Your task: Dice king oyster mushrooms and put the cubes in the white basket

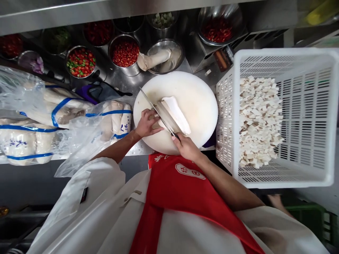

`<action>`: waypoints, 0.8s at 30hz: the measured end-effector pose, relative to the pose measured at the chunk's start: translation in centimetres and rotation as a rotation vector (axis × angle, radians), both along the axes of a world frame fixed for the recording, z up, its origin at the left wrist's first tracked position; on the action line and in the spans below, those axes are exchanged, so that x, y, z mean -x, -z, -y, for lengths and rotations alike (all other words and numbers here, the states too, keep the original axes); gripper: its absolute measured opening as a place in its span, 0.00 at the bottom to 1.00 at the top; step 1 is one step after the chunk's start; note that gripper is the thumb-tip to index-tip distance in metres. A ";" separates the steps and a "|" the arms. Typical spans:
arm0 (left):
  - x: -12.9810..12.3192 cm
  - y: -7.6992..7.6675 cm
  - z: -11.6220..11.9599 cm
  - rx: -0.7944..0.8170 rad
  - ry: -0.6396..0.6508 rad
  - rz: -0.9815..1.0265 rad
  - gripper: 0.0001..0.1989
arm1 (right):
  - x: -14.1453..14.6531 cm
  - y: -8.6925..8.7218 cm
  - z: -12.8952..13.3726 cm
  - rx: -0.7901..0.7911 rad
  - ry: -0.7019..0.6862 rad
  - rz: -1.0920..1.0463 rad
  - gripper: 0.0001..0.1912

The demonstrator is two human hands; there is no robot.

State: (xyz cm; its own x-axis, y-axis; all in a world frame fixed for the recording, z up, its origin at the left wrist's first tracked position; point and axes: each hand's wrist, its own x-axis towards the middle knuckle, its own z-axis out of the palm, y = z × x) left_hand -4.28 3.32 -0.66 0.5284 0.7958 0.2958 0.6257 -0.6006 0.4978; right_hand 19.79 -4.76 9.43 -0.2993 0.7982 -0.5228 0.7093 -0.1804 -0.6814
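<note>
My right hand (186, 146) grips the black handle of a wide-bladed kitchen knife (167, 119), whose blade lies slantwise over the round white cutting board (200, 102). To the left of the blade, my left hand (147, 123) has its fingers bent and holds down a king oyster mushroom, mostly hidden under the fingers and blade. A long white cut mushroom piece (176, 112) rests on the board just right of the blade. Where the edge meets the mushroom cannot be seen.
A white plastic basket (235, 116) with diced mushroom (261, 121) stands to the right. Bagged whole mushrooms (23, 141) lie left. Behind the board are a metal bowl (180, 65) with a whole mushroom (155, 60) across its rim and several containers of chopped chillies (124, 53).
</note>
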 end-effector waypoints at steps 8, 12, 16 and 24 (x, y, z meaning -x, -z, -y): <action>-0.3 0.6 0.0 -0.088 -0.040 0.001 0.28 | -2.4 -3.5 1.9 0.141 0.015 -0.030 0.23; -0.2 0.8 0.1 -0.073 -0.039 0.038 0.29 | -4.0 -2.4 5.4 0.102 0.000 0.022 0.22; -0.1 0.2 0.2 -0.076 -0.052 0.025 0.29 | -3.8 -1.2 5.7 0.075 0.024 0.028 0.20; -0.1 -2.6 -1.1 -0.053 0.075 -0.251 0.19 | -6.8 -3.4 8.4 0.094 0.224 -0.237 0.20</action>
State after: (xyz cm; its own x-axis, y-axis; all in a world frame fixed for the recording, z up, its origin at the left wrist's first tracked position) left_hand -4.14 4.45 1.97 0.6473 0.7387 0.1882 0.6783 -0.6708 0.2999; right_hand 26.55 -13.21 12.85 -0.2438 0.8095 -0.5341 0.4689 -0.3837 -0.7955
